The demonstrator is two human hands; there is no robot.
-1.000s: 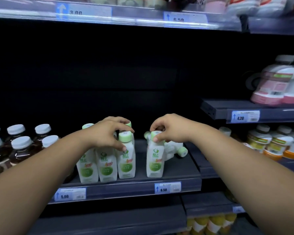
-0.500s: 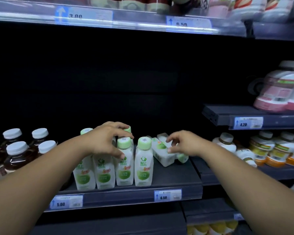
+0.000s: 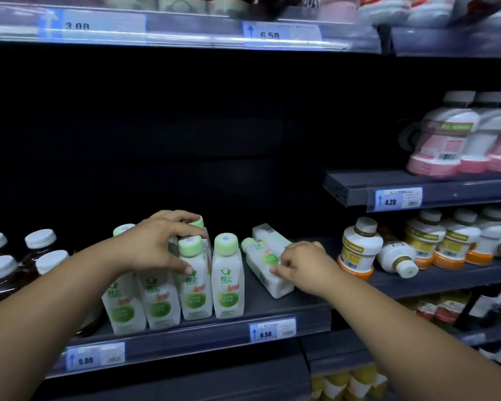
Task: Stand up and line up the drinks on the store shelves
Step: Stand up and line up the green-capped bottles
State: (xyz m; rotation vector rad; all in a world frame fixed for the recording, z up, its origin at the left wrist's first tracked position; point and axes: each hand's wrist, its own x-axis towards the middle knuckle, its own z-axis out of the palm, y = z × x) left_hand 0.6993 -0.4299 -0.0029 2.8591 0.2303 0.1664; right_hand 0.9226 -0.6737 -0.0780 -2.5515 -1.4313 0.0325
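Head view: the step in hand looks to be righting the tipped drinks on the dark shelf (image 3: 275, 309). The left hand (image 3: 156, 244) lies over the standing green-capped bottles (image 3: 162, 299), fingers curled round the rear caps and thumb pressed on a front bottle's shoulder, steadying the row. At 3 o'clock of that row a lying green-capped bottle (image 3: 262, 266) rests on its side, cap toward 11 o'clock and base toward 5. The right hand (image 3: 304, 267) pinches its lower body with curled fingers. A second lying bottle (image 3: 268, 234) sits just behind at 12 o'clock. The next move likely calls for swinging the base down and setting the bottle upright beside the rightmost standing bottle (image 3: 227, 282), without toppling its neighbours.
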